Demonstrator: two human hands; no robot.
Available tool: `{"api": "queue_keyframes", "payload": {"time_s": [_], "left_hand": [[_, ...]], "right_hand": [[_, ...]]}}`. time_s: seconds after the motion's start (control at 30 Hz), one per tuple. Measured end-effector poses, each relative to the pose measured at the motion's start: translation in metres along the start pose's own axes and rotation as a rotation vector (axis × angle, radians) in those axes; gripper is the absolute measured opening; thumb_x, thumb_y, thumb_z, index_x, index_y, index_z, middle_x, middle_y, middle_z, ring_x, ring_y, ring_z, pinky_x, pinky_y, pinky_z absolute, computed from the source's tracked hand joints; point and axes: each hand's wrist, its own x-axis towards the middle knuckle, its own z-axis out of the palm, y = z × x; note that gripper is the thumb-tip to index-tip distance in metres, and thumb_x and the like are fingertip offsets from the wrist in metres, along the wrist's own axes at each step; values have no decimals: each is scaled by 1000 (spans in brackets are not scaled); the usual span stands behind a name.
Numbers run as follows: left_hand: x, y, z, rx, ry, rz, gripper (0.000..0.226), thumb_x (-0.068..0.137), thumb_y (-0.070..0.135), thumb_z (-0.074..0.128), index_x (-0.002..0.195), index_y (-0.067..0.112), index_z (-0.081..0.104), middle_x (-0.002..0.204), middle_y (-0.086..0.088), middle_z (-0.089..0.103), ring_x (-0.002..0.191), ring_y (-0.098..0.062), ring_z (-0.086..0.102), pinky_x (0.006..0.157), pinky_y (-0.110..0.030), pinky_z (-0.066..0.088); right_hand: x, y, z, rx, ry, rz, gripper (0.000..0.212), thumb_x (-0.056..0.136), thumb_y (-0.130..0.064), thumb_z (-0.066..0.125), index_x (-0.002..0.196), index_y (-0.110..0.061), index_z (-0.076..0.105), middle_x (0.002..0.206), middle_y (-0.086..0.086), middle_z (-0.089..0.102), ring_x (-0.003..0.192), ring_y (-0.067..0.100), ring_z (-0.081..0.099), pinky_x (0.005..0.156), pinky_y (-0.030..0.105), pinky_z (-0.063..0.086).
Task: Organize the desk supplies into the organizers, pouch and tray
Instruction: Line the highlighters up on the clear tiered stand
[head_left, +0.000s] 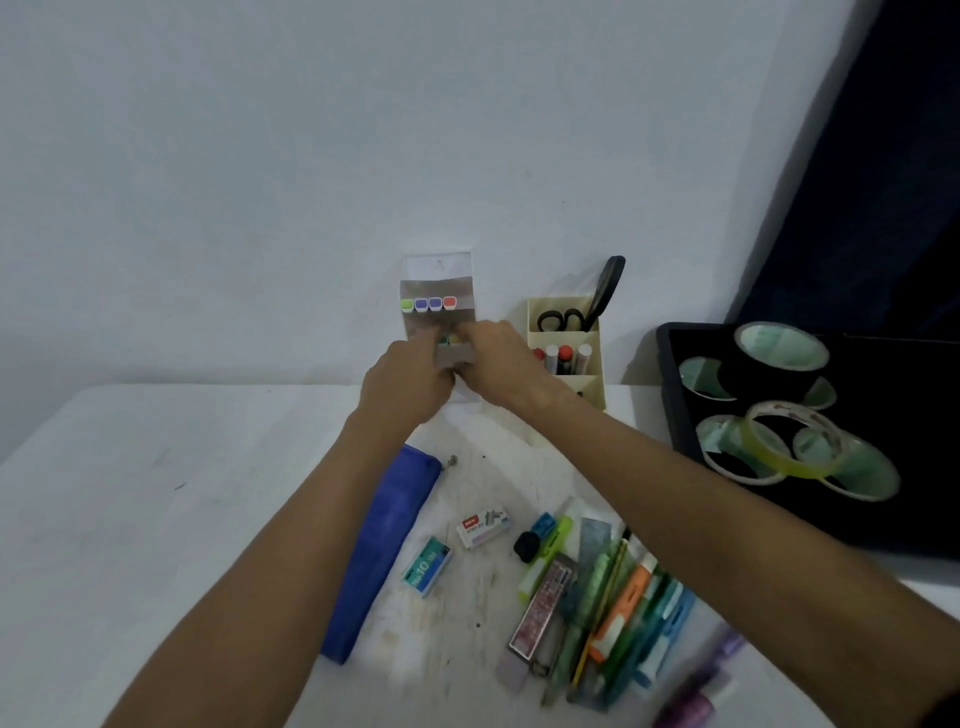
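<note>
Both hands, left (405, 384) and right (498, 364), grip a clear marker pack (438, 306) upright at the wall. Beside it, the cream organizer (566, 384) holds scissors (561, 319) and markers. The black tray (675, 415) holds tape rolls (782, 353). A blue pouch (379, 551), staple boxes (427, 566) and pens (623, 608) lie on the worktop (182, 493).

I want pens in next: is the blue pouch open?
Cannot tell. The blue pouch lies flat on the table; its zip end shows no clear gap.
</note>
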Motion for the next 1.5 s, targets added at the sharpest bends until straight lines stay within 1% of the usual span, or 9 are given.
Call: {"api": "queue_keyframes", "payload": {"time_s": [0.2,0.4,0.6,0.7,0.87,1.0,1.27,1.37,1.5], "left_hand": [[-83,8,7,-135,-87,-51,39,89,29,55,127,20,54,105,-7,70,95,-26,64,84,-35,51],[-131,24,30,-161,-372,42,18,87,32,60,102,23,66,85,3,70,64,-4,61,55,-16,44],[-145,44,53,-76,-441,35,21,85,36,62,101,23,68,80,1,66,69,-14,60,67,-31,54],[-151,50,61,-51,-444,27,23,85,37,61,103,23,66,78,4,61,72,-17,61,64,-31,54],[-158,51,63,-68,-407,6,27,86,34,63,110,21,65,102,-2,66,82,-14,54,68,-25,42],[-163,52,62,-80,-394,-13,29,86,35,64,111,21,63,107,-2,65,93,-16,55,71,-25,40],[-166,58,60,-40,-415,-59,37,85,29,64,119,16,62,103,-2,66,78,-11,57,65,-23,44],[-168,57,55,-95,-371,-52,28,85,25,60,108,12,68,93,-2,67,73,-11,58,62,-23,47],[-162,51,43,-199,-279,-57,22,88,19,53,95,9,70,70,-1,58,50,-9,47,44,-18,34]], "right_hand": [[-76,-11,-44,197,-131,6,48,89,-19,66,134,-12,53,128,7,62,101,16,61,88,20,44],[-166,18,-70,15,-511,9,34,87,-21,67,121,-18,65,115,-7,68,66,-14,49,60,-5,36],[-209,42,-62,-71,-515,112,26,87,-22,67,113,-21,69,115,-6,67,81,-1,53,75,16,41],[-215,41,-53,-89,-516,86,25,88,-21,65,112,-19,69,115,-2,66,95,8,56,82,21,45],[-217,45,-48,-43,-621,84,20,81,-28,73,101,-23,72,100,-8,65,84,7,59,74,24,49],[-221,47,-50,-98,-739,45,35,76,-27,78,109,-28,70,109,-10,62,93,9,57,79,25,50],[-228,47,-40,-208,-683,-51,32,84,-15,69,112,-30,69,117,-8,62,106,14,52,85,25,40],[-224,47,-44,-206,-616,-57,26,84,-21,70,105,-34,69,112,-7,59,105,17,47,89,33,40],[-213,38,-63,-18,-525,1,20,87,-25,68,107,-26,66,101,-12,56,96,8,50,82,25,44]]}}
